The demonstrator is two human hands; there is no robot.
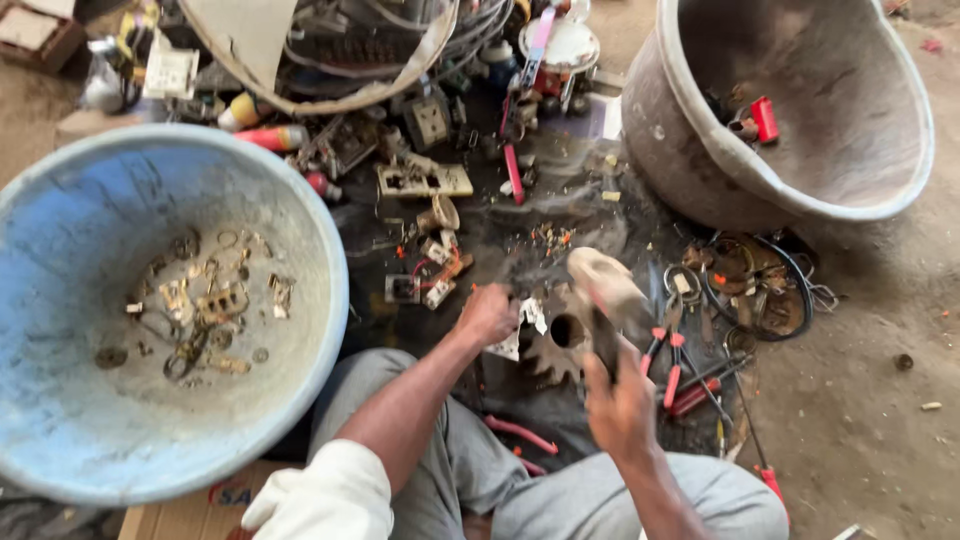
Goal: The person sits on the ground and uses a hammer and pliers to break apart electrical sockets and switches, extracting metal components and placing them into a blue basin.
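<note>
While the person is sitting on the dirt floor [860,400] with knees up, both hands are working over a rusty toothed metal disc [560,345] lying on a dark cloth just ahead of the legs. The right hand [622,400] is closing tight around the handle of a hammer [605,290] — its pale worn head is tilting up over the disc's centre hole, blurred. The left hand [487,315] is curling shut on a small white broken piece [520,330] at the disc's left edge (what exactly it is pinching, cannot tell).

Red-handled pliers [668,355] are lying just right of the disc, near a tangle of rusty rings and dark cable [755,285]. A blue basin [160,310] is sitting well to the left, holding small brass-coloured contacts and rings. A grey basin [800,110] is standing at the upper right, tilted toward the camera, with a small red part inside. Between the basins — a scatter of broken switch plates, sockets and wire scraps [425,180].
</note>
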